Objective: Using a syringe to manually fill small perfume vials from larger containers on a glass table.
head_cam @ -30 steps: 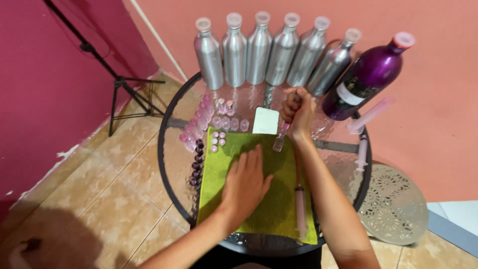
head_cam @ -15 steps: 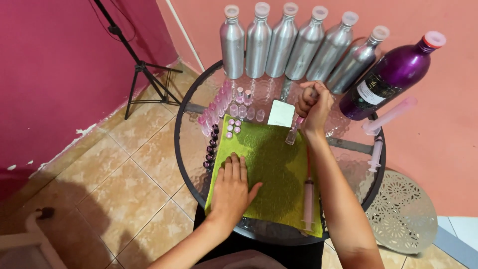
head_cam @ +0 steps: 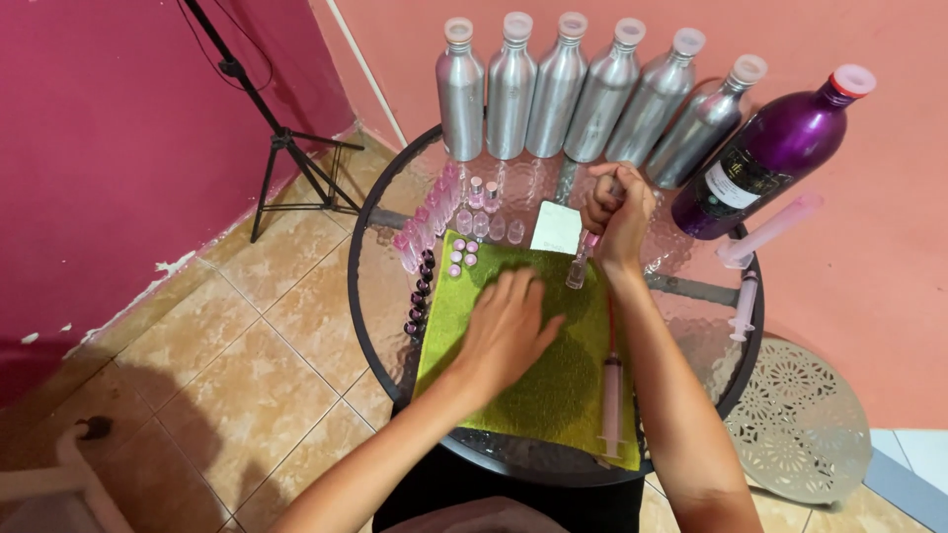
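Round glass tabletop (head_cam: 390,296) carried everything within reach. Six silver bottles (head_cam: 583,94) and a big purple bottle (head_cam: 765,153) stood along the far rim, clear of the working area. Green mat (head_cam: 553,385) lay at the middle, probably to stop small parts rolling. Left hand (head_cam: 509,331) lay flat and open on it, pinning it down. Right hand (head_cam: 617,212) was in a closed grip near the mat's far edge; a small clear vial (head_cam: 577,271) showed just below it. A syringe (head_cam: 611,395) lay by the right forearm.
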